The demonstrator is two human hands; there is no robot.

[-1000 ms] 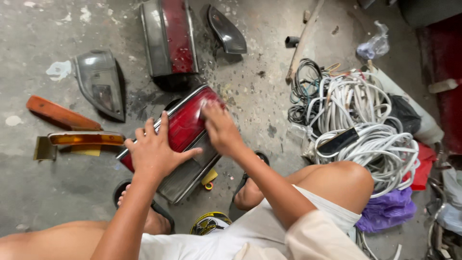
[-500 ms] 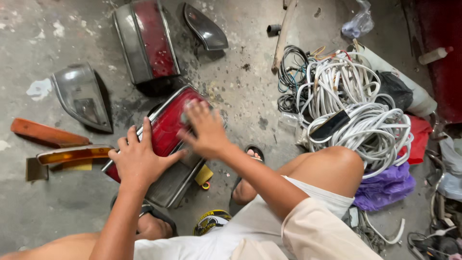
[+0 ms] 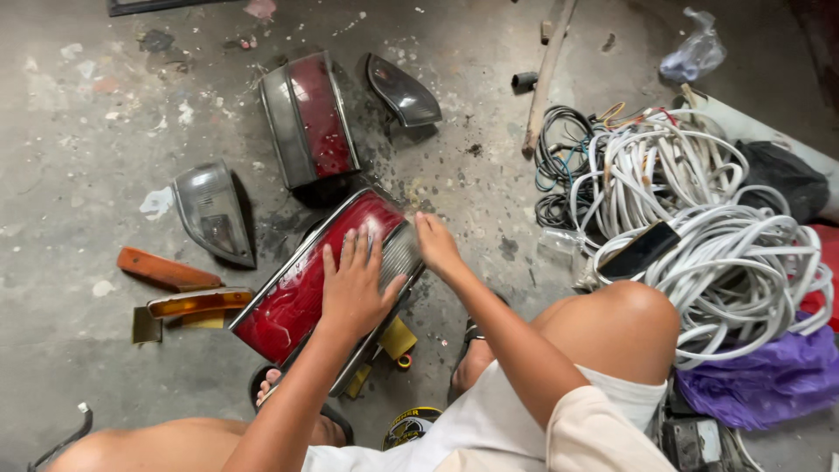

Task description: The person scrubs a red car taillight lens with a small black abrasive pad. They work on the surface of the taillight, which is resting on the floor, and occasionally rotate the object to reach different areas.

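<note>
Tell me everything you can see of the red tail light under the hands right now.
The red tail light is a long lamp unit: glossy dark-red lens, a ribbed clear section at its upper right end, a chrome-looking rim and a dark housing beneath. It lies diagonally on the concrete floor, lens up. The left hand rests flat on the lens; the right hand touches the clear end. Yellow parts show below its lower edge.

second tail lamp lies beyond the near tail lamp; cables right.
</note>
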